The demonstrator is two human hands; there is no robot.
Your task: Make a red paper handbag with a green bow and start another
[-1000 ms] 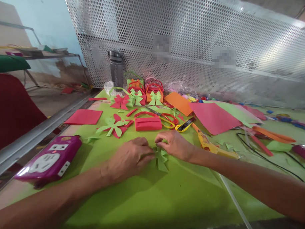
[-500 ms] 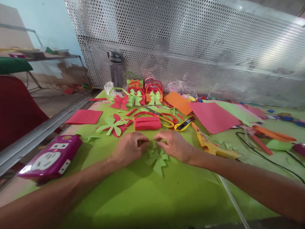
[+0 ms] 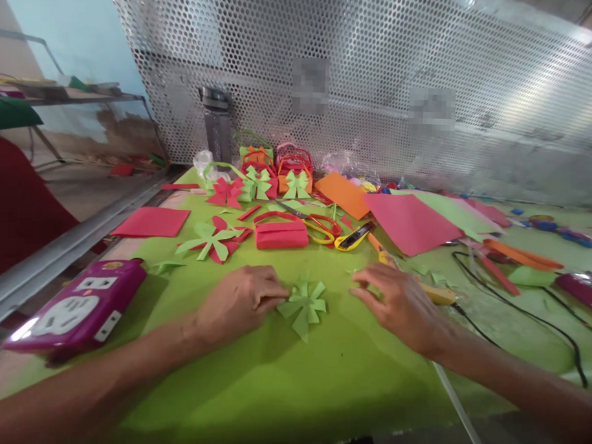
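On the green tabletop, a light green paper cut-out point(image 3: 303, 308) with several petal-like arms lies between my hands. My left hand point(image 3: 242, 298) is closed, thumb and fingers pinched at the cut-out's left edge. To the right, apart from the cut-out, my right hand point(image 3: 395, 300) is half curled with a gap between thumb and forefinger and nothing visible in it. Partly behind that hand lies a yellow glue gun point(image 3: 436, 293). Just beyond the hands sits a small red paper handbag point(image 3: 280, 235), its flap folded down and a handle on top.
A purple power strip point(image 3: 79, 308) lies at the left. Scissors point(image 3: 320, 229) and a yellow cutter knife point(image 3: 354, 237) lie beyond my hands. Finished paper bags with bows point(image 3: 296, 183) stand near a grey bottle point(image 3: 218, 125). Paper sheets point(image 3: 410, 223) and a black cable point(image 3: 521, 311) are rightward.
My right hand has moved right, away from the green cut-out, toward the glue gun, and its fingers have parted. My left hand has come slightly lower, at the cut-out's left edge.
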